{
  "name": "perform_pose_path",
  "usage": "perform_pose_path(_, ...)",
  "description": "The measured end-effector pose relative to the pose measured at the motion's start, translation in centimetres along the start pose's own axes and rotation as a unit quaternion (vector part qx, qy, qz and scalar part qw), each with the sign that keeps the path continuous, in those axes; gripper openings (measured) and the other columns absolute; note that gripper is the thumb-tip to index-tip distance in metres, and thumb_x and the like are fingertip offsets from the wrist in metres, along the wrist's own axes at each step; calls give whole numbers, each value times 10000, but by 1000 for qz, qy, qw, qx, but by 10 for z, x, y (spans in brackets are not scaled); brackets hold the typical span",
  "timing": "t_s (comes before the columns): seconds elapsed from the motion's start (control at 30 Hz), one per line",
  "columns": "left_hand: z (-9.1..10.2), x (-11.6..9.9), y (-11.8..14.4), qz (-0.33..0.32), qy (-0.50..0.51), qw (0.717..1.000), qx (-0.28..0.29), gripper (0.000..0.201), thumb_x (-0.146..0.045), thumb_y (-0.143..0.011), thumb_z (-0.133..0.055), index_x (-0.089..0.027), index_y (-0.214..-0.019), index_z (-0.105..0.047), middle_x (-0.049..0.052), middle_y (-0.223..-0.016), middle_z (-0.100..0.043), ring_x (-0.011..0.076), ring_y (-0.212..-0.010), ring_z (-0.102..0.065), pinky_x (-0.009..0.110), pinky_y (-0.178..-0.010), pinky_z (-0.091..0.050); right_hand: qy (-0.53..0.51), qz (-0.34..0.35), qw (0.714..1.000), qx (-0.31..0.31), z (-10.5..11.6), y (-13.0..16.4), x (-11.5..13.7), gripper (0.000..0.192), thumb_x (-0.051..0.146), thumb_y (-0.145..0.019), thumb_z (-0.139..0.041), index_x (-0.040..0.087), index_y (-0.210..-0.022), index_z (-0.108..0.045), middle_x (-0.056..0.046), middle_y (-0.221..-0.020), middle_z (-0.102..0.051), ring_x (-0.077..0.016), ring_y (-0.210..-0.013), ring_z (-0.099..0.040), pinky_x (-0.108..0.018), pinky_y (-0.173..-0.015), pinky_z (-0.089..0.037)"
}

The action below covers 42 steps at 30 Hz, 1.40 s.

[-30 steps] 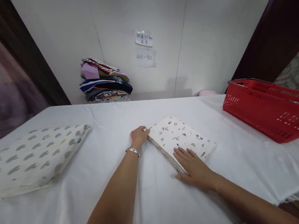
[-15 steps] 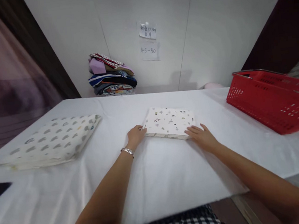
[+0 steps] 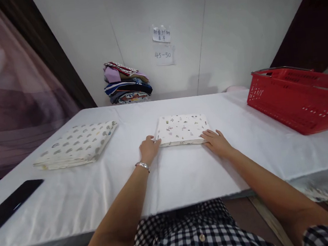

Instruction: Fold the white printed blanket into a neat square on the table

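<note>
A small folded white cloth (image 3: 182,128) with a scattered print of small figures lies flat on the table before me, its layered front edge facing me. My left hand (image 3: 149,148), with a silver bracelet at the wrist, rests at its front left corner. The thumb touches the cloth's edge and the fingers reach forward along its left side, not closed around it. At the front right corner lies my right hand (image 3: 218,142), fingers stretched out over the edge and thumb apart. What lies beneath my fingertips is hidden.
Left on the white-covered table (image 3: 124,194) sits a larger folded cloth (image 3: 77,144) with grey motifs, with a black phone-like slab (image 3: 15,203) nearer me. A red basket (image 3: 297,100) stands at right. A stack of folded fabrics (image 3: 128,83) is at the back by the wall.
The view has shifted, showing more of the table's front edge and the black slab. Both hands stay at the folded cloth's front corners, and the cloth sits straighter in view.
</note>
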<state>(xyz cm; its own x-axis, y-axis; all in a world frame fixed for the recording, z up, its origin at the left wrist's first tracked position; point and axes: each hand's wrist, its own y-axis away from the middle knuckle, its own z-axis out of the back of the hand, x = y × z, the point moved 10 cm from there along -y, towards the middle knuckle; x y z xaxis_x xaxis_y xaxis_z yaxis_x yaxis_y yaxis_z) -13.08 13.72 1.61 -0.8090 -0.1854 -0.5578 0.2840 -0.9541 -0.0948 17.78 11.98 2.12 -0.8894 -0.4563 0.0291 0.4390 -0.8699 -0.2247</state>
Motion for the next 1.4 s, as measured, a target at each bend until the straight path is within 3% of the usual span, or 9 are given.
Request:
perform_pose_path(0.17, 12, -49, 23, -218, -33, 968, -121, 271, -323, -862, -507, -227, -1101, -591, 74, -1201, -591, 241, -1162, -480, 446, -1047, -253, -26, 20, 999, -38, 9, -13, 23, 290, 291, -919, -416, 227, -1158, -568, -73, -1296, -553, -266, -1286, -387, -533, -1062, -198)
perform_pose_path(0.27, -2, -78, 37, -333, -44, 936, -100, 242, -331, -873, -518, -246, -1077, -619, 56, -1182, -599, 233, -1146, -481, 456, -1050, -251, -55, 42, 996, -53, 6, -24, 38, 267, 288, -921, -425, 233, -1119, -596, -61, -1244, -594, -249, -1228, -454, -514, -1057, -221)
perform_pose_path(0.37, -19, -92, 41, -390, -50, 917, -65, 214, -299, -873, -529, -239, -1040, -648, 58, -1128, -620, 229, -1081, -509, 423, -969, -344, -85, 51, 992, -75, -1, -30, 40, 273, 283, -922, -427, 224, -1106, -619, -67, -1222, -609, -225, -1156, -518, -446, -1014, -322)
perform_pose_path(0.53, -35, -89, 34, -396, -45, 917, -26, 192, -265, -877, -525, -240, -983, -682, 50, -1004, -649, 216, -952, -541, 376, -828, -423, -101, 55, 986, -121, -9, -25, 34, 289, 279, -920, -436, 216, -1115, -641, -75, -1211, -621, -220, -1147, -536, -406, -973, -394)
perform_pose_path(0.73, -31, -82, 35, -416, -32, 908, -22, 208, -255, -898, -489, -230, -955, -688, 44, -948, -652, 197, -901, -538, 351, -782, -437, -91, 59, 984, -138, -7, -21, 36, 291, 278, -928, -425, 222, -1107, -648, -63, -1187, -639, -222, -1142, -548, -418, -973, -406)
perform_pose_path(1.1, -15, -74, 25, -339, -23, 941, -15, 382, -412, -921, -420, -185, -720, -652, 55, -797, -627, 183, -812, -547, 331, -753, -453, -53, 83, 992, -84, -15, -14, 44, 416, 203, -908, -383, 264, -1298, -514, -65, -1344, -517, -240, -1244, -450, -469, -1009, -351)
perform_pose_path(1.17, -16, -82, 26, -341, -38, 939, -24, 364, -397, -931, -399, -184, -777, -651, 68, -849, -637, 194, -862, -561, 354, -791, -451, -45, 88, 992, -83, -16, -13, 44, 441, 173, -888, -393, 275, -1300, -514, -71, -1348, -509, -248, -1242, -447, -477, -1002, -353)
perform_pose_path(1.27, -21, -92, 34, -388, -53, 920, -34, 296, -397, -914, -437, -200, -1059, -604, 87, -1159, -599, 226, -1124, -497, 405, -954, -391, -44, 100, 990, -88, -19, -12, 44, 456, 146, -875, -395, 275, -1293, -522, -72, -1347, -509, -247, -1239, -447, -473, -999, -358)
perform_pose_path(1.4, -36, -85, 42, -412, -89, 907, -3, 510, -508, -875, -456, -188, -1272, -459, 104, -1353, -478, 255, -1277, -378, 445, -1068, -282, -50, 105, 989, -94, -21, -10, 44, 459, 146, -872, -400, 286, -1290, -525, -63, -1357, -500, -247, -1251, -438, -474, -999, -364)
